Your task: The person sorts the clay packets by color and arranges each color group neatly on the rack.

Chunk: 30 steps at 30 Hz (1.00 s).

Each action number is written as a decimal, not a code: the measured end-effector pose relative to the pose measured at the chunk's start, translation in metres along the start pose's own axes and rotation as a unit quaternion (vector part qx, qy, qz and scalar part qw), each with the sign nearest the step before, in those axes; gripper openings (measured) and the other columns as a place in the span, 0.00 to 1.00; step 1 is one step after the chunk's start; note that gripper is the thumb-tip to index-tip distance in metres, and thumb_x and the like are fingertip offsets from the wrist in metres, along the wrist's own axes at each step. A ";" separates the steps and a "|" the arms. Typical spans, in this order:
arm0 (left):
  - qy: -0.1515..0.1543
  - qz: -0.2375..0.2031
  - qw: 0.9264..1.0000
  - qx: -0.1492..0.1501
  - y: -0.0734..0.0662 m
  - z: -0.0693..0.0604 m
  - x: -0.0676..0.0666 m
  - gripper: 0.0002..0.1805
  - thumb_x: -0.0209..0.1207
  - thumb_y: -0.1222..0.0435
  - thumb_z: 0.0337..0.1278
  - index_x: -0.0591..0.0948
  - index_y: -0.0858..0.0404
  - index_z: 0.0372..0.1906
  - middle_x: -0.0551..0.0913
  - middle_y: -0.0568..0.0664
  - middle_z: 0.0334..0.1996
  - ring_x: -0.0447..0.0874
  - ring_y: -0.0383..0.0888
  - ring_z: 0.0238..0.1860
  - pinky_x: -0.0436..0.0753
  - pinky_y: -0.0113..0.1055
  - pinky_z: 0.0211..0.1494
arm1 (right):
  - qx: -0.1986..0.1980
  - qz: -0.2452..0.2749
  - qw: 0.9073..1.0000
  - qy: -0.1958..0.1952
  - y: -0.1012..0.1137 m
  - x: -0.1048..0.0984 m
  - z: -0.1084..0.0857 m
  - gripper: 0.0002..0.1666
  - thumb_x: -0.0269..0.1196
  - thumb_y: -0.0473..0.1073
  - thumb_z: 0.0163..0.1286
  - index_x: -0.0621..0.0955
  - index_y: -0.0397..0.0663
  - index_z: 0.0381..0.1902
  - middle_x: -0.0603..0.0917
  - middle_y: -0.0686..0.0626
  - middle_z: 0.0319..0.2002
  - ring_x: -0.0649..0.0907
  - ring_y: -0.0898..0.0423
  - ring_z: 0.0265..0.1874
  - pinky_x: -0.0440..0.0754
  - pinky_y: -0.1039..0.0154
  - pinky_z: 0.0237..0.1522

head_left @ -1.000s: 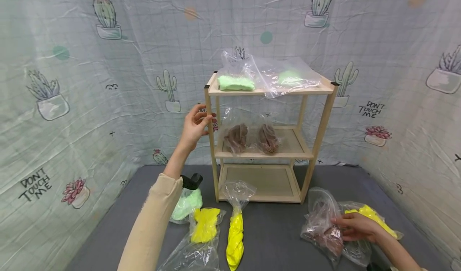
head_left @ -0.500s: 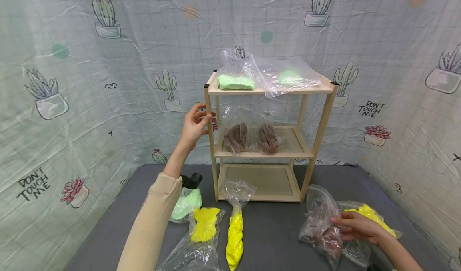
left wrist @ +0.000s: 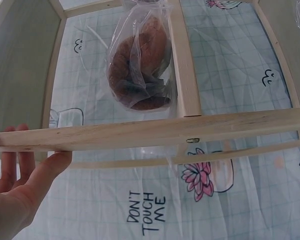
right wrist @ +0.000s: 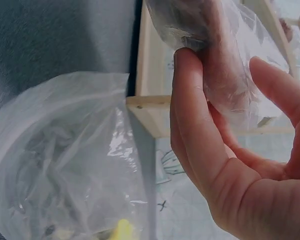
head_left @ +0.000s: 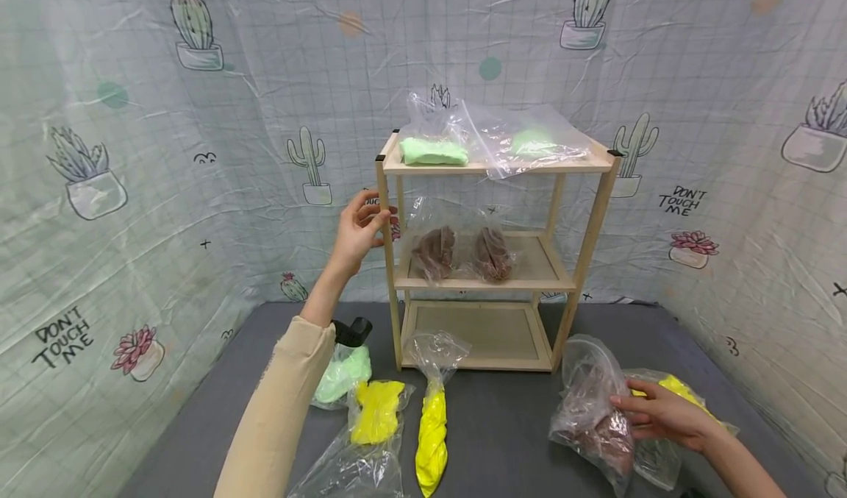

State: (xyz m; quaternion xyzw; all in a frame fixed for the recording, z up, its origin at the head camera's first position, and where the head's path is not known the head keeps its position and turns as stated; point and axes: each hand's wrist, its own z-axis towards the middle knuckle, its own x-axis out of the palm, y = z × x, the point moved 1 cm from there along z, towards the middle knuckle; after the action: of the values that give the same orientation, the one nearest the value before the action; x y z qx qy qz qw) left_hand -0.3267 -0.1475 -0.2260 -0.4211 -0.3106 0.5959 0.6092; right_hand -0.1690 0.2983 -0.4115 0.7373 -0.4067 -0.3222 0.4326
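Observation:
My left hand (head_left: 360, 226) holds the left front post of a wooden shelf rack (head_left: 476, 285); in the left wrist view its fingers (left wrist: 35, 180) lie against the post (left wrist: 115, 131). My right hand (head_left: 668, 413) holds a clear zip bag (head_left: 592, 410) with a reddish-brown lump inside, right of the rack. The right wrist view shows thumb and fingers on either side of this bag (right wrist: 225, 65). Two bagged brown lumps, one left (head_left: 434, 254) and one right (head_left: 492, 254), sit on the middle shelf. Bags with pale green contents (head_left: 433, 152) lie on the top shelf.
On the grey table (head_left: 503, 432) lie a bag with pale green contents (head_left: 344, 374), a yellow bag (head_left: 377, 413) and a twisted yellow bag (head_left: 431, 439). Another yellow bag (head_left: 681, 391) lies partly behind my right hand. A cactus-print curtain (head_left: 265, 79) surrounds the table.
My right hand has shifted slightly, and the bag with the brown lump stands a little more upright and higher against the fingers. The left hand stays on the post.

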 end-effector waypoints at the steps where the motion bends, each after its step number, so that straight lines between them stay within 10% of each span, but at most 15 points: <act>1: 0.000 0.000 1.000 0.000 0.000 0.000 0.000 0.18 0.50 0.66 0.61 0.68 0.62 0.55 0.78 0.51 0.39 0.80 0.48 0.40 0.80 0.41 0.35 | 0.000 -0.002 1.000 0.001 0.002 0.001 -0.001 0.50 0.47 0.49 0.70 0.30 0.18 0.61 0.68 0.28 0.49 0.79 0.53 0.44 0.77 0.51 0.46; 6: -0.001 0.000 1.000 0.001 -0.001 0.001 -0.001 0.18 0.51 0.66 0.60 0.67 0.62 0.56 0.78 0.51 0.40 0.79 0.43 0.38 0.80 0.38 0.33 | 0.000 -0.019 1.000 0.003 0.012 0.007 -0.006 0.49 0.46 0.49 0.70 0.31 0.20 0.62 0.46 0.18 0.60 0.75 0.43 0.53 0.75 0.49 0.48; 11: 0.003 0.004 1.000 0.003 -0.001 0.000 -0.001 0.20 0.51 0.65 0.60 0.66 0.63 0.57 0.77 0.45 0.37 0.78 0.37 0.35 0.80 0.39 0.33 | -0.004 -0.033 0.999 -0.005 0.025 0.015 -0.007 0.47 0.46 0.50 0.70 0.32 0.23 0.63 0.44 0.19 0.62 0.68 0.33 0.57 0.74 0.47 0.49; 18: 0.012 -0.002 1.000 0.006 -0.001 -0.002 0.000 0.19 0.50 0.65 0.61 0.67 0.62 0.56 0.77 0.42 0.35 0.77 0.53 0.43 0.79 0.49 0.37 | -0.011 -0.045 0.999 -0.020 0.044 0.022 -0.010 0.47 0.47 0.50 0.70 0.34 0.23 0.64 0.44 0.21 0.63 0.67 0.36 0.59 0.75 0.49 0.49; 30: 0.010 -0.004 1.000 0.006 0.000 -0.001 -0.001 0.19 0.51 0.65 0.60 0.67 0.62 0.56 0.77 0.41 0.35 0.78 0.34 0.33 0.79 0.49 0.37 | -0.033 -0.050 0.998 -0.016 0.070 0.026 -0.014 0.47 0.47 0.49 0.70 0.33 0.23 0.64 0.38 0.21 0.63 0.60 0.33 0.62 0.74 0.49 0.51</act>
State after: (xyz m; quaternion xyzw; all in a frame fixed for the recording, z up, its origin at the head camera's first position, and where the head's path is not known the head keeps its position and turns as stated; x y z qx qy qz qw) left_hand -0.3255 -0.1482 -0.2263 -0.4219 -0.3024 0.5911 0.6174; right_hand -0.1681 0.2601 -0.3461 0.7369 -0.3657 -0.3679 0.4335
